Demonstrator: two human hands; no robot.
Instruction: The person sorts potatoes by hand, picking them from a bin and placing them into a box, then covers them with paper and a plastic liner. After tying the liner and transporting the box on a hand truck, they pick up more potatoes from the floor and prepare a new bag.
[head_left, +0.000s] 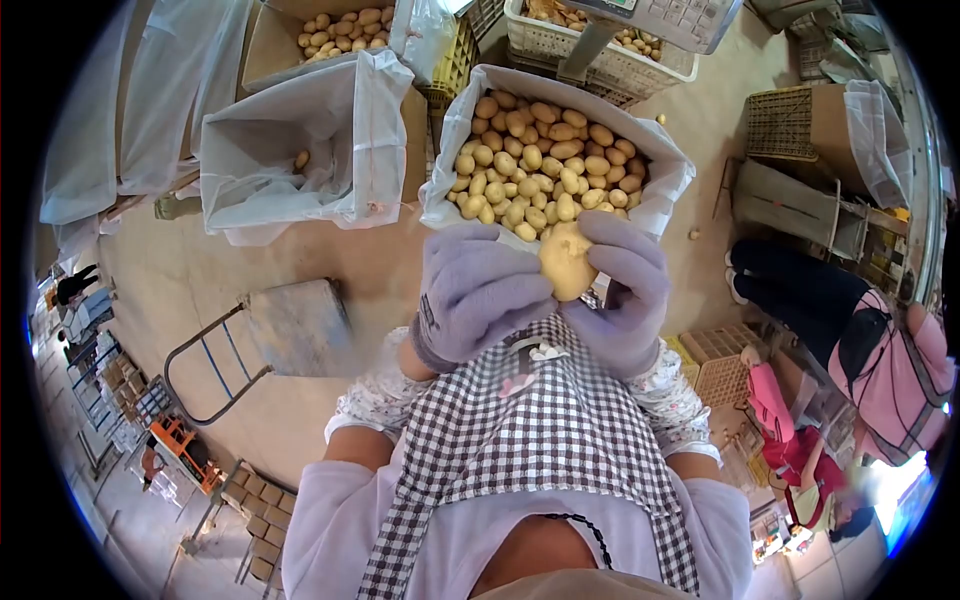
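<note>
One head-worn fisheye camera looks steeply down over the wearer's apron [520, 430]. The left hand [475, 292] and right hand [628, 292] sit close beneath it, the floor [200, 265] well below.

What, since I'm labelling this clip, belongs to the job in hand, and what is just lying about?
Job in hand:
- left hand and right hand, gloved, both gripping one potato
- full lined box of potatoes just beyond them
- near-empty lined box beside it

Lying about:
- hand trolley
- crate
- scale
- co-worker in pink
</note>
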